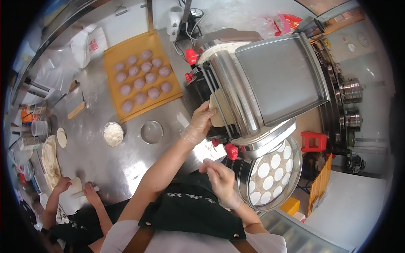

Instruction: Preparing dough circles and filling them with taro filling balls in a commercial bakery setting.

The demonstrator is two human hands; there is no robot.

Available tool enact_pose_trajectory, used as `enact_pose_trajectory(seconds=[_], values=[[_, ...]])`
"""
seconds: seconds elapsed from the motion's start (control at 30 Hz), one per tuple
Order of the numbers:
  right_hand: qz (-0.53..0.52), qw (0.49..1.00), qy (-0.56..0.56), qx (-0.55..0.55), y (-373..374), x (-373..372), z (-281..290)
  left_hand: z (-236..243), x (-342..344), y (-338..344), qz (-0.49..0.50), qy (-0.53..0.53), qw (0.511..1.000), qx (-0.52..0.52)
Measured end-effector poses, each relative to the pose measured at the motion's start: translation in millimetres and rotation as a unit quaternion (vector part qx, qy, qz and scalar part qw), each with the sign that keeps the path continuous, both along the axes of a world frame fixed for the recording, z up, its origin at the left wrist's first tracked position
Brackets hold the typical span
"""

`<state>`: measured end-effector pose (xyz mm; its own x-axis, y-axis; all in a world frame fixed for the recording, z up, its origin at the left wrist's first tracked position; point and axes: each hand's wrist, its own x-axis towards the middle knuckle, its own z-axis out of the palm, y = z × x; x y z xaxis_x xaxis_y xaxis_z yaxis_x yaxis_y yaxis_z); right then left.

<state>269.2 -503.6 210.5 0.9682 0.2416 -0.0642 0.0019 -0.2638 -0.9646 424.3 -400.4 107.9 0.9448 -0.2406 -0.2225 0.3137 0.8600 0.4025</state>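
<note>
My left hand (200, 123), in a clear glove, is closed on the near edge of a flat pale dough sheet (220, 110). The sheet lies against the rollers of a dough sheeter (236, 90), a steel machine with red knobs. In front of my dark apron, my gloved right hand (221, 184) is raised with its fingers curled in. Whether anything is inside those fingers is hidden. Beside it on the right, partly under the machine, stands a round steamer tray (299, 168) bearing several white discs (263, 170).
A yellow board (114, 80) of purple balls lies on the steel table (95, 130). Nearer stand a bowl of white flour (113, 134) and a round metal dish (152, 132). At lower left a co-worker's hands (90, 194) work by a dough round (76, 185). A red stool (313, 141) stands right.
</note>
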Motion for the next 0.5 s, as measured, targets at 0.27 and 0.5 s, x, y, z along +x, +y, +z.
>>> enact_pose_trajectory(seconds=[0.27,0.5], values=[[-0.01,0.796,0.385,0.467,26,54,-134,-7,-97,79,0.064,0.144,0.974,0.165],[0.048,0.937,0.332,0.101,123,-14,-181,-66,-259,169,0.255,0.199,0.894,0.309]])
